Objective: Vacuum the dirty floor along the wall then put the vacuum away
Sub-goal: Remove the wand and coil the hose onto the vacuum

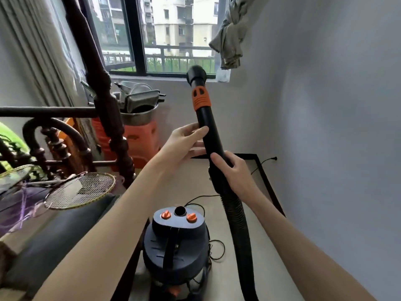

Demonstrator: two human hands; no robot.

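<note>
Grey walls meet at a narrow strip of pale floor [243, 213] running up to a window [165, 33], and honestly it's a tight spot. Dark carved bed frame [102, 101] hogs the near-left side, with two badminton rackets [80, 190] lying on the bedding. At the far end of the floor, under the sill, sits an orange stool [134, 140] with a metal basin of pans on top.

Canister vacuum [175, 242] stands on the floor at the near end, tight against the bed edge, its thin power cord [217, 250] looped beside it. The ribbed hose [238, 224] climbs to the black wand [208, 122], which is raised with its open end toward the window, no floor nozzle visible on it.

Right hand [232, 170] is wrapped around the wand where it joins the hose. Left hand [186, 142] has its fingers curled onto the tube higher up.

Looks like either setup or packing up, hard to say which. If it's setup, the wand has to come down to the wall edge. Cord loops and the stool could snag things.
</note>
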